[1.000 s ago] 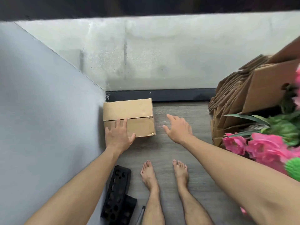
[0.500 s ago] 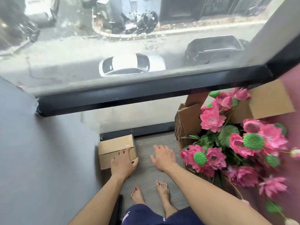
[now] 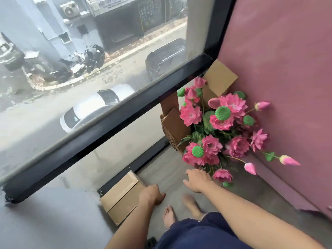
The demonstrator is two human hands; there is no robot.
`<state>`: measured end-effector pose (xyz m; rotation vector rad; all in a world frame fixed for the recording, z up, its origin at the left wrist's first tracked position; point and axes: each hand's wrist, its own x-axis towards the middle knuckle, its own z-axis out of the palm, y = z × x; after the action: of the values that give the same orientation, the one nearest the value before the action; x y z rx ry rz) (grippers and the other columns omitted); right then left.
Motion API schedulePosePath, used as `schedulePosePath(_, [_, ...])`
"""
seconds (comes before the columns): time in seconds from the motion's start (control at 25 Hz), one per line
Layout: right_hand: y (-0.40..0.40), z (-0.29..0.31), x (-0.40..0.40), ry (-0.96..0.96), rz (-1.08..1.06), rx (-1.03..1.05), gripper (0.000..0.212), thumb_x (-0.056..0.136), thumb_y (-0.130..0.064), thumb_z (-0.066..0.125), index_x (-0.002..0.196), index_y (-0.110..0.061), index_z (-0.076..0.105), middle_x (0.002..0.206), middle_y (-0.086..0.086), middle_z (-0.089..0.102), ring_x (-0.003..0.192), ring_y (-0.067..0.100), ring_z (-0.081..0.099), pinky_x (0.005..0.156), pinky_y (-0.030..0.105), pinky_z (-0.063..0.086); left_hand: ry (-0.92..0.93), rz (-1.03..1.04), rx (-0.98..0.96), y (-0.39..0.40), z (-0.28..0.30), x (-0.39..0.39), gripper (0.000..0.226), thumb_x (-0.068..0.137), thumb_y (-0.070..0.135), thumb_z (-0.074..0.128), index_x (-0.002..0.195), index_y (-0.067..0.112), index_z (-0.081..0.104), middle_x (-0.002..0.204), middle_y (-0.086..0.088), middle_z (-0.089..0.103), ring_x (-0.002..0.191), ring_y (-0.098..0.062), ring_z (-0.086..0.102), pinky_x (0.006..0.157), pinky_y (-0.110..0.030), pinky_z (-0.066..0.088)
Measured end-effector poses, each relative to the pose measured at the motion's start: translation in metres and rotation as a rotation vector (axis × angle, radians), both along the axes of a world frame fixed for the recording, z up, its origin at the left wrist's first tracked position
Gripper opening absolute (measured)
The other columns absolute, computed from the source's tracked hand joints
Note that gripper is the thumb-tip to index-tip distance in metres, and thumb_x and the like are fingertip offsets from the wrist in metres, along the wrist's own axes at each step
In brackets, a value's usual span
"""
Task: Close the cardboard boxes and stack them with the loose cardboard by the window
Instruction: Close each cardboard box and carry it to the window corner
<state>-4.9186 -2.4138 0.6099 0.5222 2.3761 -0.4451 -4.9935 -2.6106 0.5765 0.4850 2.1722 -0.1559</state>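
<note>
A closed cardboard box (image 3: 120,195) lies on the grey floor in the corner below the window. My left hand (image 3: 151,194) hangs at the box's near right corner with loosely curled fingers and holds nothing; whether it touches the box I cannot tell. My right hand (image 3: 196,179) hovers over the floor to the right, fingers relaxed and empty. Loose flattened cardboard (image 3: 175,128) leans in a stack by the window behind the flowers, with a larger piece (image 3: 220,78) against the pink wall.
A bunch of pink artificial flowers (image 3: 221,126) with green pods stands in front of the cardboard stack. A black window frame (image 3: 111,121) crosses the view. A grey wall (image 3: 45,218) is on the left, a pink wall (image 3: 287,87) on the right. My bare feet (image 3: 168,215) stand on the floor.
The view has risen and tilted right, showing more window and pink wall. My left hand has slid from the box's front to its right corner. My right hand has moved right towards the flowers.
</note>
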Motion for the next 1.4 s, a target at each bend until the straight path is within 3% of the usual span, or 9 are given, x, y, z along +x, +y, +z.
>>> schedulePosePath(0.24, [0.062,0.008,0.137,0.002,-0.552,0.009,0.039,0.094,-0.047,0.050,0.119,-0.019,0.060,0.123,0.010,0.065,0.112,0.031,0.062,0.087,0.036,0.048,-0.048,-0.431,0.138,0.155,0.010,0.056,0.057,0.097,0.053,0.048,0.137,0.012,0.052,0.139,-0.011,0.058,0.127,-0.031,0.055,0.102,-0.040,0.047])
schedulePosePath(0.32, [0.083,0.010,0.187,-0.005,-0.720,0.000,0.043,0.092,-0.049,0.052,0.123,-0.021,0.060,0.125,0.009,0.064,0.114,0.030,0.061,0.090,0.035,0.049,-0.037,-0.575,0.176,0.204,0.017,0.090,0.057,0.099,0.052,0.046,0.139,0.012,0.051,0.139,-0.013,0.058,0.127,-0.032,0.055,0.103,-0.038,0.046])
schedulePosePath(0.48, [0.127,0.004,0.302,0.011,-1.004,-0.031,0.045,0.092,-0.047,0.050,0.125,-0.018,0.059,0.128,0.010,0.064,0.117,0.029,0.061,0.094,0.035,0.050,-0.021,-0.896,0.145,0.297,0.028,0.185,0.059,0.098,0.053,0.046,0.142,0.014,0.049,0.141,-0.012,0.056,0.129,-0.030,0.053,0.105,-0.037,0.044])
schedulePosePath(0.76, [0.205,0.008,0.496,0.037,-1.445,-0.039,0.046,0.094,-0.046,0.049,0.126,-0.013,0.057,0.128,0.014,0.062,0.117,0.033,0.060,0.092,0.034,0.049,-0.069,-1.154,0.164,0.434,0.047,0.371,0.053,0.096,0.055,0.050,0.137,0.021,0.053,0.140,-0.006,0.058,0.127,-0.026,0.056,0.101,-0.033,0.047])
schedulePosePath(0.96, [0.232,0.000,0.583,0.049,-1.675,-0.078,0.044,0.093,-0.045,0.049,0.121,-0.012,0.058,0.123,0.010,0.064,0.112,0.030,0.061,0.088,0.033,0.049,-0.101,-1.381,0.180,0.516,0.055,0.481,0.055,0.098,0.054,0.047,0.139,0.019,0.050,0.141,-0.006,0.055,0.128,-0.026,0.055,0.102,-0.037,0.048])
schedulePosePath(1.2, [0.284,-0.025,0.645,0.006,-1.823,-0.170,0.050,0.094,-0.047,0.047,0.129,-0.013,0.054,0.132,0.010,0.060,0.119,0.028,0.058,0.093,0.033,0.046,-0.073,-1.690,0.103,0.606,0.031,0.576,0.060,0.099,0.056,0.042,0.143,0.015,0.044,0.145,-0.011,0.051,0.133,-0.030,0.049,0.105,-0.038,0.042])
schedulePosePath(1.4, [0.367,0.004,0.719,-0.008,-1.965,-0.139,0.056,0.096,-0.051,0.047,0.140,-0.016,0.049,0.141,0.010,0.053,0.126,0.030,0.054,0.100,0.037,0.046,-0.128,-1.840,0.157,0.703,0.037,0.671,0.059,0.100,0.055,0.042,0.143,0.015,0.046,0.144,-0.009,0.052,0.130,-0.029,0.051,0.105,-0.035,0.044])
